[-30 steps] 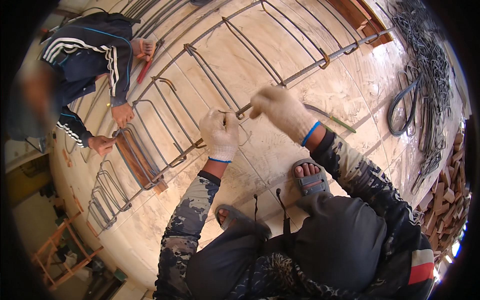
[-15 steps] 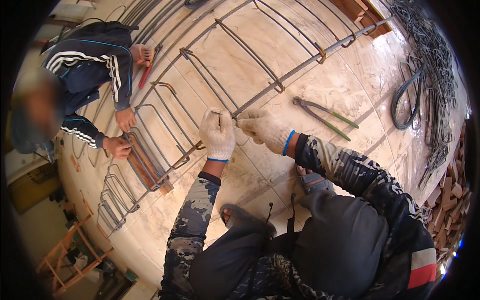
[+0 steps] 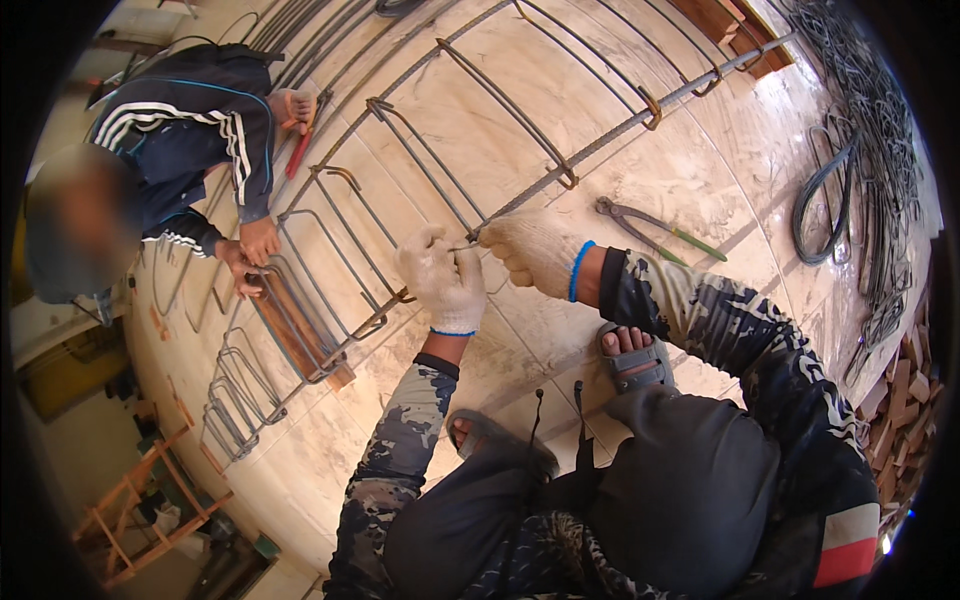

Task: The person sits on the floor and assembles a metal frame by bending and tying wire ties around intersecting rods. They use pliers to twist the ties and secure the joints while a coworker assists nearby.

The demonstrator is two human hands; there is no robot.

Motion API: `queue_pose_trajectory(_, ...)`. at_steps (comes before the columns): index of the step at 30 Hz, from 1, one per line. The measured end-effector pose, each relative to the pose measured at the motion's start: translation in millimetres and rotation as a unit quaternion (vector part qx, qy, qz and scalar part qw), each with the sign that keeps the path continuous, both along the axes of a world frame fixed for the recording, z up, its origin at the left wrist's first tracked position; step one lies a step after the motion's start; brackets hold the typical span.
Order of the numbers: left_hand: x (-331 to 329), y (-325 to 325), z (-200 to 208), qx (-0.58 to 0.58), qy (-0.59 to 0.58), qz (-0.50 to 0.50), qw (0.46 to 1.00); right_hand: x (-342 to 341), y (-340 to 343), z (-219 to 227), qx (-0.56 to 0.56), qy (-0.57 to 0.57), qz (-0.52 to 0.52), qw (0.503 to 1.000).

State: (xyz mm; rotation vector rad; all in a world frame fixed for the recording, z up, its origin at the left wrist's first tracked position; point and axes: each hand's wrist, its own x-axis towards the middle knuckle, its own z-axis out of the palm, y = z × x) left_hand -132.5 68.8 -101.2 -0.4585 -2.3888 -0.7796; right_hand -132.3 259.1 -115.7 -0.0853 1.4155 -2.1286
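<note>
Both my hands wear whitish knit gloves with blue cuffs and meet at a joint of the steel rebar cage [image 3: 600,150]. There a thin rectangular stirrup [image 3: 430,165] crosses the long ribbed bar. My left hand [image 3: 442,282] is closed with bent fingers just below the joint. My right hand [image 3: 535,252] is closed at the bar, fingertips pressed together. A short piece of thin tie wire [image 3: 466,244] shows between the two hands; the fingers hide most of it. Nippers with green handles [image 3: 655,228] lie on the floor to the right, partly behind my right hand.
At the left a co-worker crouches, both hands at the cage's far-left stirrups [image 3: 258,255], near a red-handled tool [image 3: 298,155]. A wooden block [image 3: 295,320] lies under the bars. Coiled wire [image 3: 825,200] and bundled wire [image 3: 880,150] lie right, near wood scraps [image 3: 905,400].
My left hand has shifted slightly right and lower, its fingers more bent. My right hand has turned at the joint. The co-worker's hands have moved closer together. The view has shifted a little.
</note>
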Motion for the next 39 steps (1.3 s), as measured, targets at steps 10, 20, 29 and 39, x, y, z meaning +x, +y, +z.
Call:
queue_pose_trajectory(10,21.1,8.3,7.6,0.002,-0.069,-0.017,0.997,-85.9,-0.1,63.6,0.524,0.576,0.274,0.565)
queue_pose_trajectory(20,38.8,22.5,29.5,-0.030,-0.005,-0.133,0.991,-95.5,-0.5,97.9,0.465,0.258,0.193,0.825)
queue_pose_trajectory(29,-8.2,-10.2,35.1,0.156,-0.361,-0.012,0.919,17.9,13.3,52.6,-0.050,-0.357,0.037,0.932)
queue_pose_trajectory(39,37.9,-3.9,1.3,0.075,-0.102,-0.019,0.992,-22.9,-25.9,92.1,0.472,0.294,0.067,0.829)
